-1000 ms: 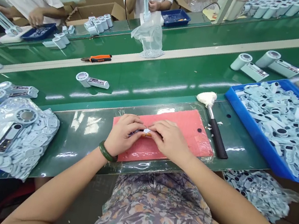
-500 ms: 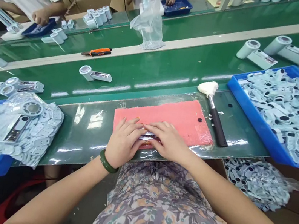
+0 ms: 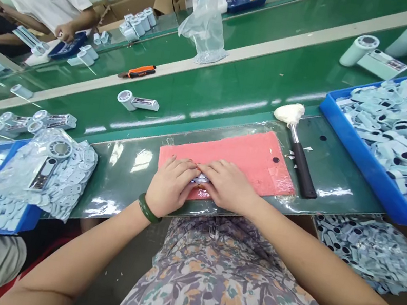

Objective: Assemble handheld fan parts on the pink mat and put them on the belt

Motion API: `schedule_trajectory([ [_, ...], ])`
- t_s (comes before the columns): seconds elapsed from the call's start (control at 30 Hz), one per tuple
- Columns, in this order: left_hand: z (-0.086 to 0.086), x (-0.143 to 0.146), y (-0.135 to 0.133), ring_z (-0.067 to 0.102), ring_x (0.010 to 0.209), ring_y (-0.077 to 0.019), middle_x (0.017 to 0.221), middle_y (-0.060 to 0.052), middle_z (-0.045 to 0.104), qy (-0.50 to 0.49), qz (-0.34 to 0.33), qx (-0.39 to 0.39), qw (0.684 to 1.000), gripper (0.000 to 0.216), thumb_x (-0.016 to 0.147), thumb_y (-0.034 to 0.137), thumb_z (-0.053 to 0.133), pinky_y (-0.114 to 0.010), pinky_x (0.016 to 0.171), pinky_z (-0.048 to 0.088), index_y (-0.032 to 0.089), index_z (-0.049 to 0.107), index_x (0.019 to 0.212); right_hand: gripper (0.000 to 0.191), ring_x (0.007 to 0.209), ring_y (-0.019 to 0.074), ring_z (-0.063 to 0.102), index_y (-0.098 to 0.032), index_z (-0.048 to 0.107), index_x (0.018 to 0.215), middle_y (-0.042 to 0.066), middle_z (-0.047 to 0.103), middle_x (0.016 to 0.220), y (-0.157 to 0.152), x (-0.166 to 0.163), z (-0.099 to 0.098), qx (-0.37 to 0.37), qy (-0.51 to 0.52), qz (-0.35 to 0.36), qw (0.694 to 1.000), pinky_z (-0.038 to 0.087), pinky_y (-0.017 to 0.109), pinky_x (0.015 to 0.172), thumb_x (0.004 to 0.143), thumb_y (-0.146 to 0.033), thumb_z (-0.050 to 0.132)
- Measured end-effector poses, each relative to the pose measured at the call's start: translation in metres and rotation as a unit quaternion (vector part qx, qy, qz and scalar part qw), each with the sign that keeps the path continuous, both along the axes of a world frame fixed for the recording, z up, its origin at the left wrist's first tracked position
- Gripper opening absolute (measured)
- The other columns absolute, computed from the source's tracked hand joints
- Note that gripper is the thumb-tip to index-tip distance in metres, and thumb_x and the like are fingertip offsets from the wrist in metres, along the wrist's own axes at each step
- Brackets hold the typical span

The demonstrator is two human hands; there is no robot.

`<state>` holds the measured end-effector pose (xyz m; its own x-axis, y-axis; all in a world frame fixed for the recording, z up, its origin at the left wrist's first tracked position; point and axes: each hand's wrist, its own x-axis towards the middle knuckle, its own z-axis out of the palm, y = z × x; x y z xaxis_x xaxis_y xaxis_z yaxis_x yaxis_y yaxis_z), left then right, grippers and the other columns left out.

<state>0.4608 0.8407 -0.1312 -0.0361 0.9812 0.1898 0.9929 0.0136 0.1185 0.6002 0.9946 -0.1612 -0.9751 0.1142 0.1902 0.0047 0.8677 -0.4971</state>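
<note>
On the pink mat (image 3: 250,155), my left hand (image 3: 172,184) and my right hand (image 3: 227,185) come together over a small shiny plastic part (image 3: 201,178). Fingers of both hands are closed around it, and they cover most of it, so its full shape is hidden. A green bangle (image 3: 147,209) circles my left wrist. To the right of the mat lies a mallet (image 3: 303,164) with a black handle and its head wrapped in white.
A blue tray (image 3: 359,152) heaped with pale plastic parts stands at right; a clear bag of parts (image 3: 71,172) sits at left. Beyond, the green conveyor (image 3: 236,95) carries a pale device (image 3: 137,102). Orange-handled pliers (image 3: 139,72) lie on the divider strip. Co-workers sit across.
The view has shifted slightly, so most things sit a little further right. Both hands stay on the part, with fingers bent a little more. A co-worker's hand across has lifted from the blue tray.
</note>
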Motion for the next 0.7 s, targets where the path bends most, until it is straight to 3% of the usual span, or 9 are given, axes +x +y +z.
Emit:
schedule_trajectory([
  [0.1,0.013,0.000,0.004,0.062,0.116,-0.0326,0.118,-0.013,0.071,0.052,-0.029,0.003,0.998,0.028,0.097,0.029,0.050,-0.056,0.104,0.046,0.019,0.063,0.120,0.046,0.117,0.0308,0.058,-0.014,0.055,0.142,0.015,0.063,0.132,0.003,0.009,0.005,-0.064,0.015,-0.005,0.998,0.049,0.048,0.100,0.099,-0.028,0.060],
  [0.2,0.029,-0.024,0.025,0.065,0.101,-0.0317,0.104,-0.011,0.073,0.122,-0.070,0.007,0.990,0.027,0.090,0.023,0.053,-0.054,0.099,0.048,0.021,0.068,0.112,0.056,0.134,0.0263,0.050,-0.017,0.049,0.148,0.012,0.054,0.148,0.028,0.034,0.010,-0.077,0.098,-0.049,0.991,0.044,0.043,0.112,0.097,-0.034,0.065],
  [0.27,0.037,-0.056,0.060,0.065,0.106,-0.0332,0.101,-0.011,0.074,0.167,-0.086,0.009,0.982,0.030,0.089,0.017,0.048,-0.058,0.103,0.045,0.022,0.071,0.107,0.043,0.132,0.0247,0.052,-0.020,0.055,0.142,0.010,0.057,0.143,0.060,0.060,0.017,-0.030,0.156,-0.155,0.975,0.045,0.043,0.112,0.101,-0.033,0.057],
  [0.33,0.044,-0.087,0.110,0.058,0.123,-0.0366,0.110,-0.012,0.073,0.225,-0.074,0.022,0.971,0.035,0.093,0.015,0.040,-0.066,0.109,0.037,0.020,0.073,0.104,0.032,0.120,0.0261,0.058,-0.022,0.064,0.131,0.010,0.065,0.129,0.099,0.089,0.028,0.038,0.157,-0.304,0.939,0.049,0.045,0.106,0.103,-0.027,0.050],
  [0.4,0.047,-0.112,0.164,0.045,0.139,-0.0382,0.125,-0.013,0.068,0.267,-0.035,0.030,0.963,0.043,0.098,0.014,0.031,-0.072,0.114,0.026,0.017,0.073,0.106,0.029,0.112,0.0287,0.061,-0.020,0.070,0.124,0.012,0.067,0.120,0.138,0.113,0.042,0.099,0.087,-0.441,0.888,0.051,0.045,0.099,0.102,-0.023,0.050],
  [0.47,0.044,-0.127,0.212,0.037,0.145,-0.0392,0.139,-0.015,0.060,0.266,0.017,0.008,0.964,0.050,0.101,0.012,0.024,-0.073,0.115,0.022,0.013,0.073,0.112,0.029,0.112,0.0304,0.060,-0.018,0.071,0.124,0.014,0.067,0.117,0.171,0.124,0.056,0.149,-0.027,-0.522,0.840,0.052,0.043,0.094,0.101,-0.022,0.053],
  [0.53,0.038,-0.136,0.246,0.039,0.144,-0.0397,0.147,-0.016,0.054,0.241,0.046,-0.037,0.969,0.052,0.100,0.009,0.024,-0.067,0.114,0.031,0.013,0.069,0.124,0.029,0.114,0.0306,0.059,-0.017,0.071,0.125,0.016,0.066,0.118,0.195,0.121,0.068,0.187,-0.122,-0.545,0.808,0.050,0.039,0.092,0.102,-0.025,0.055],
  [0.6,0.032,-0.142,0.262,0.043,0.143,-0.0389,0.155,-0.017,0.046,0.220,0.061,-0.078,0.971,0.054,0.097,0.006,0.030,-0.057,0.110,0.043,0.018,0.060,0.140,0.027,0.116,0.0298,0.059,-0.015,0.073,0.121,0.016,0.065,0.118,0.210,0.111,0.076,0.210,-0.171,-0.528,0.805,0.049,0.036,0.091,0.103,-0.028,0.056],
  [0.7,0.034,-0.164,0.250,0.039,0.147,-0.0353,0.168,-0.018,0.021,0.203,0.105,-0.132,0.965,0.068,0.095,0.013,0.042,-0.048,0.109,0.047,0.022,0.029,0.161,0.019,0.108,0.0305,0.064,-0.013,0.077,0.103,0.017,0.067,0.108,0.218,0.103,0.082,0.209,-0.194,-0.501,0.817,0.051,0.037,0.086,0.099,-0.022,0.060],
])
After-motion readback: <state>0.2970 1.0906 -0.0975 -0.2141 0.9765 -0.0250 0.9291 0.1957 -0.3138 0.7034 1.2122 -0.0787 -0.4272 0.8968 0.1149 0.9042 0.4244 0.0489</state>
